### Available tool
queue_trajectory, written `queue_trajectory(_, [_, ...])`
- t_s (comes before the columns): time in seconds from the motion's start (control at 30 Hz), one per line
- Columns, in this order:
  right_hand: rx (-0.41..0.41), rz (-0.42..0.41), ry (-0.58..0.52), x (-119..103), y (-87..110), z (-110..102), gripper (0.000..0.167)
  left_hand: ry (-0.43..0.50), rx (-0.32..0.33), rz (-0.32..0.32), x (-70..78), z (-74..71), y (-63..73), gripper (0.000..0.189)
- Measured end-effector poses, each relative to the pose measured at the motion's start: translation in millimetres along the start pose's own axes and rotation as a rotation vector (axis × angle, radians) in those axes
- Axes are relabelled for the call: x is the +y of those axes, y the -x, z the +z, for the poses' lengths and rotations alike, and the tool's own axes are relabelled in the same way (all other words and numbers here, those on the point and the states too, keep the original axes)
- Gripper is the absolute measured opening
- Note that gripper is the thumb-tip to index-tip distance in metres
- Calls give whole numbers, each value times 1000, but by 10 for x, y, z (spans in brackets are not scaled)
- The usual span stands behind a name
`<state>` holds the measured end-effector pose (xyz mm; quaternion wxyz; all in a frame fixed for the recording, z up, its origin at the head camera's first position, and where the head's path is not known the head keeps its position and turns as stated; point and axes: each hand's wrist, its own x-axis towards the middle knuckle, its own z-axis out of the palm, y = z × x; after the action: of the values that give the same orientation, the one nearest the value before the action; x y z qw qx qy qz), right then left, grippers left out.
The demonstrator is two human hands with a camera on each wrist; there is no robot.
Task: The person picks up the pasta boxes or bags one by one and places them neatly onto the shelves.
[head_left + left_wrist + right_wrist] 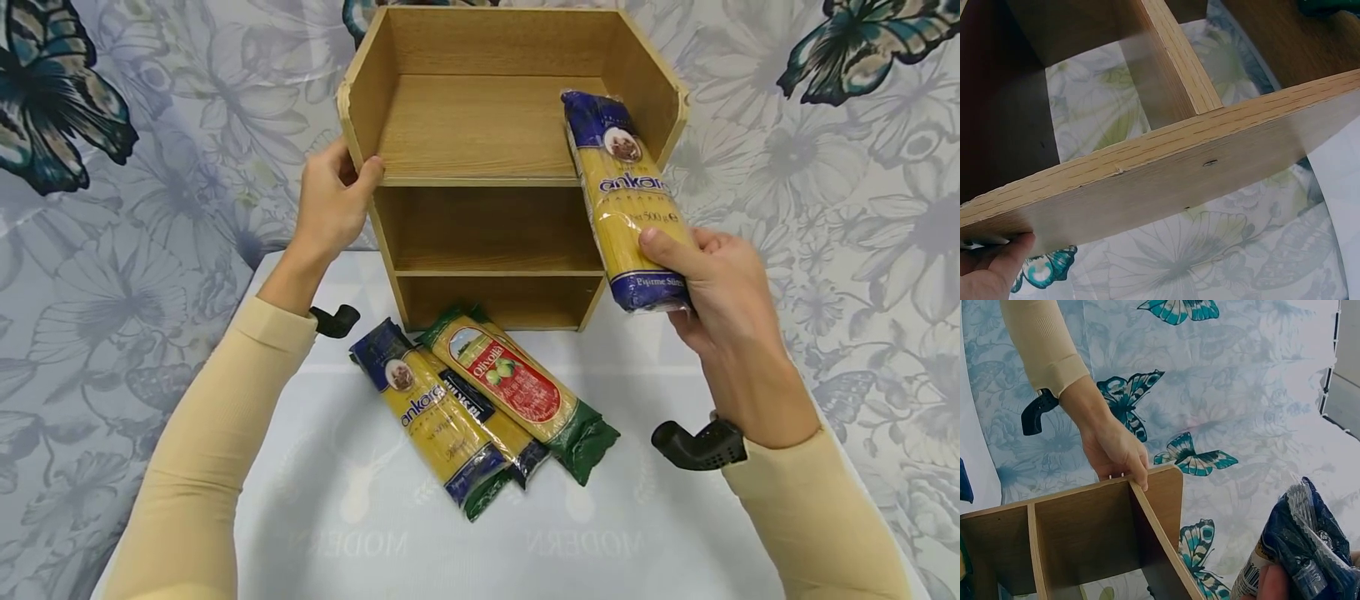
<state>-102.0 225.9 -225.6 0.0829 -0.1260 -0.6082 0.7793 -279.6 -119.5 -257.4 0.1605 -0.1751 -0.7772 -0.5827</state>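
Note:
My left hand [333, 200] grips the left side panel of a small wooden shelf unit [487, 181], its thumb on the front edge. In the left wrist view only part of that hand [997, 269] shows, against the panel. My right hand [731, 292] holds a blue-and-yellow pack of spaghetti [630, 196] by its lower end, thumb on the front. The pack is tilted, in front of the right part of the upper compartment. In the right wrist view its crinkled blue end [1310, 550] shows beside the fingers.
On the white tablecloth [360, 542] before the shelf lie several overlapping pasta packs: a blue-ended one [427, 417], a dark-labelled one [498, 429] partly covered, and a green-ended one with a red label [517, 383]. Butterfly-patterned cloth [862, 208] hangs behind.

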Motion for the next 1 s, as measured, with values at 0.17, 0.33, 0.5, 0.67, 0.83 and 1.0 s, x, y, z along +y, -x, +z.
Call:
queue_trajectory(0.17, [5, 12, -11, -54, -131, 49, 47, 0, -3, -3, 8, 3, 5, 32])
queue_trajectory(0.33, [-38, 38, -69, -83, -242, 64, 36, -9, -6, -2, 4, -1, 11, 32])
queue_trajectory(0.5, [-198, 39, -128, -79, -263, 6, 26, -37, -8, 9, 10, -6, 10, 32])
queue_trajectory(0.67, [-309, -37, -46, -66, -148, -46, 51, -26, -12, 11, 6, 4, 6, 32])
queue_trajectory(0.83, [-309, -170, 114, -37, 39, -49, 67, -4, -7, 14, -13, 4, 2, 32])
queue_trajectory(1.0, [-203, -310, 348, 19, 195, -49, 77, 22, 2, 19, -15, 7, 2, 32])
